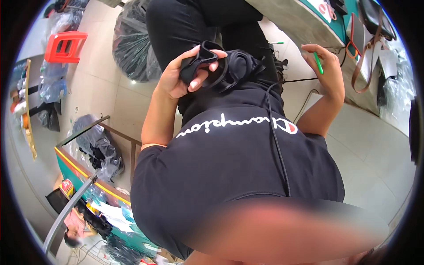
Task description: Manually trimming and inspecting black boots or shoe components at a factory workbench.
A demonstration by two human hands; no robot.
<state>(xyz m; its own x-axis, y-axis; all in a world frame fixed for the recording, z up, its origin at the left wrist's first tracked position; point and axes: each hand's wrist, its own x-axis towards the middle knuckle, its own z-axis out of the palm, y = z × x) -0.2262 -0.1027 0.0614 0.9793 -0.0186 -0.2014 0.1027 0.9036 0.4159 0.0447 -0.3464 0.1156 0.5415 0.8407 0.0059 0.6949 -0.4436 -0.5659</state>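
Note:
My left hand (pixel 179 77) is closed on a bunch of black fabric pieces (pixel 221 66), thumb and fingers pinching a folded end; the bundle rests against my lap. My right hand (pixel 329 73) is raised to the right, near the table edge, and grips a thin green pen (pixel 318 63) between its fingers. Below both hands my black T-shirt (pixel 229 163) with white print fills the middle of the view. A black cable (pixel 276 132) runs down over the shirt.
A table (pixel 300 22) with a green top stands at the upper right, carrying a black bag with a brown strap (pixel 364 57). A clear bag of dark goods (pixel 132 44) lies on the tiled floor. A red stool (pixel 65 46) stands upper left, another green-topped table (pixel 84 172) lower left.

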